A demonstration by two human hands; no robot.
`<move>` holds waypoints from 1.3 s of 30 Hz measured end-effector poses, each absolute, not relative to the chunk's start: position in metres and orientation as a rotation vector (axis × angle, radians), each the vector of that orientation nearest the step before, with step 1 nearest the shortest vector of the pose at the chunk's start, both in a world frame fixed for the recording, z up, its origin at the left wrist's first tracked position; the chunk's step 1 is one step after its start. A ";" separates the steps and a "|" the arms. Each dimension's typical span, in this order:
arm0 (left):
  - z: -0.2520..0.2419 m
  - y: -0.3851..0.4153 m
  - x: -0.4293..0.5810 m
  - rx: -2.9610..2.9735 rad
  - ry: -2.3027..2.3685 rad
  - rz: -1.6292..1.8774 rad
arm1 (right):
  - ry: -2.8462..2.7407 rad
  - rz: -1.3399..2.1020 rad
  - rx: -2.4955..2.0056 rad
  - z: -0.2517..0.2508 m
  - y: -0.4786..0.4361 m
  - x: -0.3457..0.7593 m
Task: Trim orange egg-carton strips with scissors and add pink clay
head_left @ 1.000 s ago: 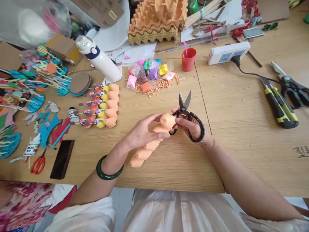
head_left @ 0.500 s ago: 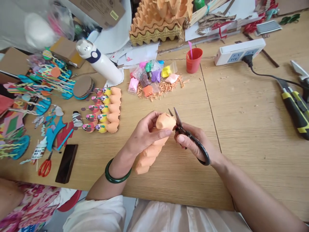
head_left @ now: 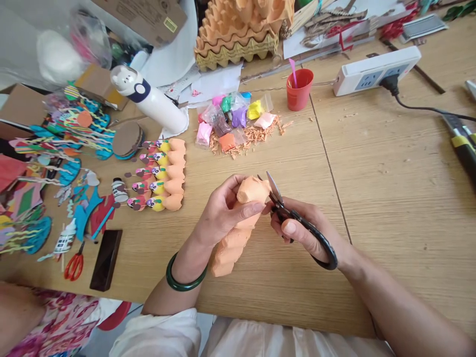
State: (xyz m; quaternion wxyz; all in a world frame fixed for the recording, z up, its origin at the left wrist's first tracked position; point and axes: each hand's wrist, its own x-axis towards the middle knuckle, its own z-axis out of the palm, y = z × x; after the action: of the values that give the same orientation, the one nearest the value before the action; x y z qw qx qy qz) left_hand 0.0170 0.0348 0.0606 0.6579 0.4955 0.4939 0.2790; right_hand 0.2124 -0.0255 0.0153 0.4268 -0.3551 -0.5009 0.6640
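Observation:
My left hand (head_left: 225, 210) grips a strip of orange egg carton (head_left: 232, 243) near its upper end, thumb across the front. The strip slants down toward the table's front edge. In my right hand (head_left: 305, 220) is a pair of black-handled scissors (head_left: 280, 201), with the thumb in one loop. Their blades are parted and point up and away, right at the edge of the top carton cup. My right fingertips are close to that cup; whether they touch it I cannot tell.
Painted egg-carton strips (head_left: 174, 173) lie at left, near a white bottle (head_left: 150, 101). Packets of coloured clay (head_left: 238, 116) rest on orange scraps behind my hands. A red cup (head_left: 299, 90), power strip (head_left: 377, 72), phone (head_left: 106, 260) and red scissors (head_left: 74, 265) surround the work area. Another person sits at lower left.
The scissors have shifted slightly right and down, and their handles are spread a little wider. My left hand keeps its grip on the carton strip. The camera view has moved slightly.

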 end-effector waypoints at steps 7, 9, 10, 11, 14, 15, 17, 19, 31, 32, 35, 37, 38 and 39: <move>0.061 0.033 0.018 1.235 1.187 0.659 | -1.252 1.611 -0.890 0.017 -0.028 0.213; 0.061 0.032 0.017 1.253 1.193 0.662 | -1.258 1.610 -0.902 0.018 -0.028 0.213; 0.061 0.031 0.017 1.254 1.190 0.665 | -1.260 1.611 -0.907 0.019 -0.028 0.213; 0.061 0.031 0.018 1.252 1.183 0.671 | -1.263 1.611 -0.911 0.020 -0.028 0.213; 0.061 0.030 0.019 1.236 1.155 0.685 | -1.269 1.615 -0.923 0.023 -0.026 0.212; 0.061 0.030 0.019 1.232 1.150 0.684 | -1.274 1.622 -0.926 0.023 -0.026 0.212; 0.062 0.029 0.020 1.231 1.153 0.679 | -1.280 1.640 -0.924 0.024 -0.026 0.212; 0.063 0.029 0.021 1.234 1.158 0.689 | -1.284 1.644 -0.915 0.024 -0.026 0.212; 0.062 0.026 0.025 1.231 1.201 0.693 | -1.188 1.649 -0.932 0.018 -0.031 0.206; 0.061 0.027 0.025 1.231 1.199 0.692 | -1.176 1.643 -0.941 0.018 -0.031 0.206; 0.061 0.028 0.024 1.233 1.179 0.696 | -1.162 1.603 -0.978 0.020 -0.033 0.203; 0.061 0.029 0.023 1.225 1.170 0.692 | -1.163 1.581 -1.013 0.021 -0.034 0.202; 0.061 0.030 0.023 1.220 1.169 0.687 | -1.164 1.573 -1.031 0.022 -0.034 0.202; 0.062 0.030 0.022 1.212 1.170 0.681 | -1.166 1.565 -1.047 0.023 -0.033 0.202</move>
State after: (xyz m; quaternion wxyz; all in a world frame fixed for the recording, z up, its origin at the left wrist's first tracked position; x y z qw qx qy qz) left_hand 0.0221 0.0303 0.0617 0.6149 0.5262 0.5077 0.2954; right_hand 0.2021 -0.0331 0.0229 0.4469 -0.4228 -0.4710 0.6322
